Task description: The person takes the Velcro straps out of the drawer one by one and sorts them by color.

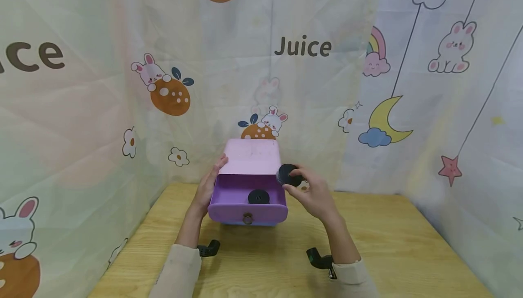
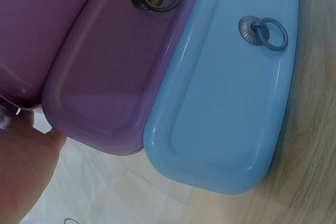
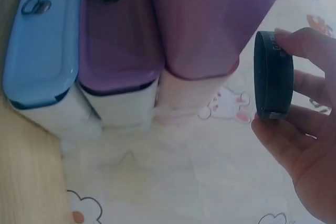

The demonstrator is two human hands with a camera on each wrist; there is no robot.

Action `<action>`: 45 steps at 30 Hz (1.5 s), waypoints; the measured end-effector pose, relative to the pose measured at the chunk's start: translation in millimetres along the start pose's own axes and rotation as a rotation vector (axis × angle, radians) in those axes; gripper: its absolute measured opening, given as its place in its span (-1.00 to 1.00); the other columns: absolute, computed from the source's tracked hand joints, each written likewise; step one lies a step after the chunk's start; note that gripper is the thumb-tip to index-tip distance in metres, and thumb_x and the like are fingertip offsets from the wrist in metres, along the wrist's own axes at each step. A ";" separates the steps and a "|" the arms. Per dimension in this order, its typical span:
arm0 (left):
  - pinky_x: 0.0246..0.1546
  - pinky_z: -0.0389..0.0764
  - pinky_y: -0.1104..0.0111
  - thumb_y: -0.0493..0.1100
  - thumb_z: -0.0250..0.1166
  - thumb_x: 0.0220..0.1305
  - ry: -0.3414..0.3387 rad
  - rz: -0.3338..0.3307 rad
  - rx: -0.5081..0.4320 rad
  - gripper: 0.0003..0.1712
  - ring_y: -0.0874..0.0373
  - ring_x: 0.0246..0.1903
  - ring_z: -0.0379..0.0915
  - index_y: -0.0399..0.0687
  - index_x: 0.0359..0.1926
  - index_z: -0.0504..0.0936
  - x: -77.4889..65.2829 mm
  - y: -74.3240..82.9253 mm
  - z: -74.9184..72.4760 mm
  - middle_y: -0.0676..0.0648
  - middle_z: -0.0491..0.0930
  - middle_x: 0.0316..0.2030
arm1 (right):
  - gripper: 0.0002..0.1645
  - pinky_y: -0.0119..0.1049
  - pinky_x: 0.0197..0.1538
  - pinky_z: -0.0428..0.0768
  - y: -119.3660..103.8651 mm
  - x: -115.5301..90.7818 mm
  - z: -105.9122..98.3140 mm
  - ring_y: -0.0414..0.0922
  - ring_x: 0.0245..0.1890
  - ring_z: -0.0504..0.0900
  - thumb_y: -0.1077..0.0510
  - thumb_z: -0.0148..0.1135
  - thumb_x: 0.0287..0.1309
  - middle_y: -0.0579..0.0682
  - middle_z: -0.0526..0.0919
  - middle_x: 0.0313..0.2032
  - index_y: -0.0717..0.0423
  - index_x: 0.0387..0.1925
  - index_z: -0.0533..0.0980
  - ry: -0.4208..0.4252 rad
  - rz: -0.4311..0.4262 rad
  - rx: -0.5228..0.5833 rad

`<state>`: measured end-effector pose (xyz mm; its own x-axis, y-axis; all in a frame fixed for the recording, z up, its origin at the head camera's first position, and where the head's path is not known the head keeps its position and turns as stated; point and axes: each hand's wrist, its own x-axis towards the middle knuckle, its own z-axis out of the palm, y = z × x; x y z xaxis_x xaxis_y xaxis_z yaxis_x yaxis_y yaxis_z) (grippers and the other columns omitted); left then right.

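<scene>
A small chest of drawers stands in the middle, with a pink top (image 1: 251,156). Its top purple drawer (image 1: 220,214) is pulled out, and a black round disc (image 1: 259,197) lies inside toward the right. My left hand (image 1: 206,191) rests along the chest's left side, fingers extended up the wall. Beside the pulled-out drawer, at its upper right, my right hand (image 1: 314,193) pinches another black round disc (image 3: 274,74) by its edge between thumb and fingers. That disc is held up on edge, with small lettering on its rim.
Below the pulled-out drawer are a closed purple drawer (image 2: 110,72) and a closed blue drawer (image 2: 220,87), each with a metal ring pull. The chest stands on a wooden table (image 1: 380,239). Printed cloth (image 1: 302,94) hangs close behind and on both sides.
</scene>
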<state>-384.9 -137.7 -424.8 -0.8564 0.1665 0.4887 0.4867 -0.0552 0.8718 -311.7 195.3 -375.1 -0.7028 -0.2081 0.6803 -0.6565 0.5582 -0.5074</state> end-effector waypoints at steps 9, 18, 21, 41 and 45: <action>0.64 -0.22 -0.07 0.19 -0.27 0.70 -0.006 -0.006 0.017 -0.35 0.09 0.66 -0.18 0.03 0.57 0.30 -1.6 1.2 -0.1 0.15 0.07 0.64 | -0.59 0.00 -0.05 0.66 53.1 -5.7 5.8 0.11 -0.01 0.70 0.07 0.55 0.18 0.21 0.68 0.19 0.21 -0.05 0.64 0.037 0.112 -0.158; 0.64 -0.24 -0.06 0.21 -0.25 0.70 -0.018 -0.016 0.015 -0.33 0.11 0.66 -0.20 0.02 0.59 0.27 -1.3 -0.1 -1.4 0.17 0.05 0.64 | -0.58 0.11 0.05 0.64 102.6 -25.4 24.4 0.19 0.02 0.68 0.04 0.51 0.20 0.25 0.73 0.02 0.22 -0.04 0.61 -0.145 0.324 -0.239; 0.64 -0.24 -0.05 0.20 -0.23 0.69 -0.017 -0.011 0.001 -0.33 0.11 0.66 -0.20 0.00 0.58 0.28 0.4 0.3 -1.5 0.16 0.07 0.64 | -0.59 0.17 0.13 0.64 111.0 -29.1 28.4 0.26 0.10 0.68 0.07 0.54 0.17 0.29 0.72 0.07 0.22 -0.06 0.62 -0.185 0.363 -0.231; 0.64 -0.25 -0.03 0.21 -0.19 0.68 -0.015 -0.016 -0.018 -0.33 0.14 0.66 -0.20 0.00 0.58 0.28 0.6 0.1 0.8 0.17 0.07 0.64 | -0.58 0.03 -0.01 0.62 120.5 -42.6 40.5 0.03 -0.12 0.64 0.06 0.59 0.11 0.13 0.71 -0.12 0.20 -0.15 0.57 -0.365 0.522 -0.218; 0.64 -0.23 -0.01 0.20 -0.19 0.69 -0.012 -0.017 -0.022 -0.33 0.15 0.65 -0.18 -0.01 0.58 0.28 0.7 0.1 0.6 0.18 0.08 0.63 | -0.45 0.12 0.10 0.61 111.3 -35.9 32.2 0.16 0.07 0.65 -0.09 0.45 0.28 0.18 0.69 0.07 0.19 0.10 0.54 -0.320 0.515 -0.186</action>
<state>-385.3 -137.0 -424.3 -0.8622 0.1794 0.4738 0.4685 -0.0736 0.8804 -368.3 239.0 -473.0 -0.9819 -0.0895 0.1672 -0.1741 0.7751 -0.6074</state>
